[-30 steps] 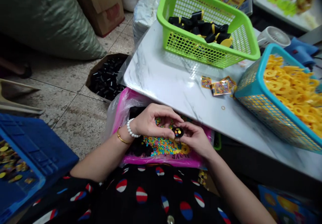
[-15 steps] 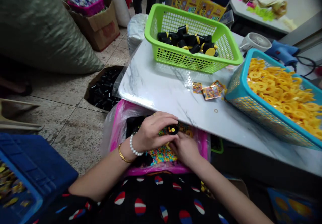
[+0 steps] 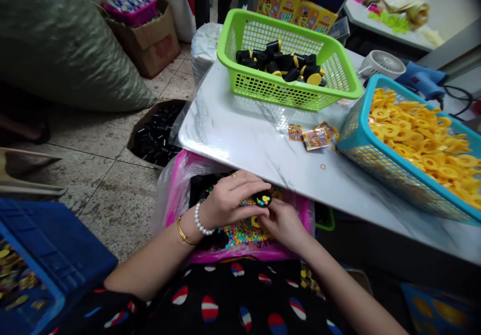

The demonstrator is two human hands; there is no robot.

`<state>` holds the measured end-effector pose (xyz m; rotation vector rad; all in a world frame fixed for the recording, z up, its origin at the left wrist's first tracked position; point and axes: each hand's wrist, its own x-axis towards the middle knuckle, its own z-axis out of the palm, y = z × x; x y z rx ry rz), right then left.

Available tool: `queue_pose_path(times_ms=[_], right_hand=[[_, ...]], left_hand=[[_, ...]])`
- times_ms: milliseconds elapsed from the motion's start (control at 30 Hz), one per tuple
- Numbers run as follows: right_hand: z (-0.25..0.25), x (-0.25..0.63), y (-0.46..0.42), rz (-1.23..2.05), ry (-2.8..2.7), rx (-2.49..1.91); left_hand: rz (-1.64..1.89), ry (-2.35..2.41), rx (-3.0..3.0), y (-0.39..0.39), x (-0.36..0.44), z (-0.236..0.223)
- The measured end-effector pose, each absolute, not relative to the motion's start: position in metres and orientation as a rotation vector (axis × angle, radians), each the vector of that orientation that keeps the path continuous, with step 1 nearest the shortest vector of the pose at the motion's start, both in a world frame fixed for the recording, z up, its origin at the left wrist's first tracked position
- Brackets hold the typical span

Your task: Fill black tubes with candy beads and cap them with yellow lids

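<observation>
Black plastic disc (image 3: 263,199), dotted with yellow and blue beads, pinched between the left hand (image 3: 229,199) and right hand (image 3: 283,223) while being dressed, above loose coloured beads (image 3: 244,233) in a pink tray (image 3: 175,194) by a marble worktop (image 3: 255,139).

A basket (image 3: 285,97) stands at the far edge of the table (image 3: 225,124), another basket (image 3: 361,124) at its right edge, wrappers (image 3: 315,138) between them. Beads (image 3: 240,237) lie in a tray (image 3: 176,199) before the near edge, a box (image 3: 154,134) left of the table.

A small white fan (image 3: 382,64) stands beside a blue glue gun (image 3: 423,80).
</observation>
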<state>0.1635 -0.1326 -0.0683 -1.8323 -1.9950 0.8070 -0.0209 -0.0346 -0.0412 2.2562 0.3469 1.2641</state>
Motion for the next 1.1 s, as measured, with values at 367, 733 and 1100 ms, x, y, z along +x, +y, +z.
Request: queue_pose_path(times_ms=[367, 733, 1100], right_hand=[[-0.065, 0.168, -0.146, 1.462, -1.312, -1.716], [-0.046, 0.181, -0.146, 1.476, -1.062, -1.698], [-0.026, 0.178, -0.151, 1.643, -0.772, -1.532]], left_hand=[[1.290, 0.368, 2.302, -0.036, -0.020, -0.042], [1.262, 0.406, 2.366, -0.036, -0.020, -0.035], [1.227, 0.381, 2.557, -0.037, -0.020, -0.038]])
